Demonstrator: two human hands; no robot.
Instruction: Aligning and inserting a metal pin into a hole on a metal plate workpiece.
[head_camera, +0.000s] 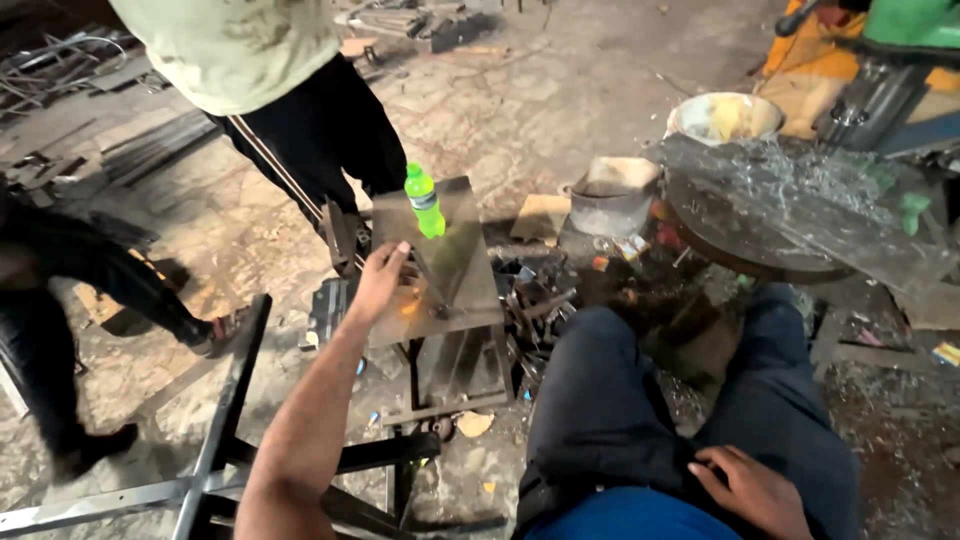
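Your left hand (380, 280) reached out, fingers spread and loose, resting on the near-left edge of the metal plate (440, 265); nothing gripped. Right hand (752, 490) lay slack on your thigh, empty. The plate sat flat atop a small steel stand (440, 380), long axis running away from you. Likely heavy, rigid, edges possibly sharp; best taken by the two long sides. A green plastic bottle (424, 201) stood upright at the far end, beyond your fingertips; light, easily toppled. A person's dark trousers (320, 140) beyond the left hand.
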